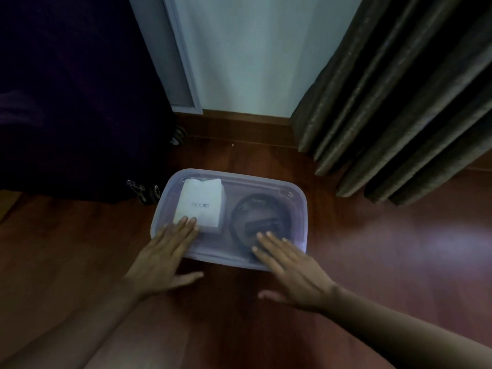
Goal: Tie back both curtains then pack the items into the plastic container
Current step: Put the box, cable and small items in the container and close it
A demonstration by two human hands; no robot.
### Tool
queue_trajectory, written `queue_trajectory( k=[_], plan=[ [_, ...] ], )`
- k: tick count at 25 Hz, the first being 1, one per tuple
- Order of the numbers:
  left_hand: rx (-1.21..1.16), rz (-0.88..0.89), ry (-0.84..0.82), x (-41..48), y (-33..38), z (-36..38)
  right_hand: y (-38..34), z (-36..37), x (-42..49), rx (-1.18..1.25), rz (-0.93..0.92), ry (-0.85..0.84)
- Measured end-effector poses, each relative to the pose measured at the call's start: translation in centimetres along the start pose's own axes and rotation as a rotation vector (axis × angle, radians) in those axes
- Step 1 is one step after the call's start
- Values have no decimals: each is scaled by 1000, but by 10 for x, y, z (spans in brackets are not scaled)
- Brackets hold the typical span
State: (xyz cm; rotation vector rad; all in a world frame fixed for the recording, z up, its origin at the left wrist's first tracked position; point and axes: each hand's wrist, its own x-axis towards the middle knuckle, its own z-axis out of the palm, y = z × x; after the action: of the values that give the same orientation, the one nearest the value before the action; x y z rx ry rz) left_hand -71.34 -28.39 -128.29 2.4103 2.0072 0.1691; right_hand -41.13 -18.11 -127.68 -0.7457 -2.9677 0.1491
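A clear plastic container point(298, 206) sits on the wooden floor with its translucent lid on. Through the lid I see a white box point(199, 203) on the left and a coiled dark belt or cord point(259, 219) on the right. My left hand point(165, 257) lies flat with straight fingers on the lid's near left corner. My right hand point(290, 267) lies flat on the near right part of the lid. A grey-brown curtain point(399, 102) hangs at the right, its hem touching the floor.
A dark suitcase point(80, 102) with small wheels stands at the left, close to the container. Behind are a pale wall point(253, 49) with a wooden skirting board point(239, 123). Reddish wooden floor point(399, 249) stretches to the right and towards me.
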Motion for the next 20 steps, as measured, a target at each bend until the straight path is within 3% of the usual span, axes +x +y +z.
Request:
queue_trajectory(
  k=[2, 5, 8, 11, 15, 20],
  plan=[
    [92, 26, -32, 0, -6, 9, 0, 11, 2, -66, -83, -52],
    [160, -33, -83, 14, -17, 5, 12, 18, 22, -93, -73, 18],
    [165, -89, -196, 43, -30, -2, 25, 14, 58, -135, -5, 40],
    [180, -171, -204, 86, -40, -11, 41, 11, 97, -140, 86, -29],
    [176, -363, -328, 128, -42, -12, 64, 4, 126, -148, 144, -48],
    [193, -382, -364, 150, -50, -11, 79, 4, 137, -99, 120, -23]
  ],
)
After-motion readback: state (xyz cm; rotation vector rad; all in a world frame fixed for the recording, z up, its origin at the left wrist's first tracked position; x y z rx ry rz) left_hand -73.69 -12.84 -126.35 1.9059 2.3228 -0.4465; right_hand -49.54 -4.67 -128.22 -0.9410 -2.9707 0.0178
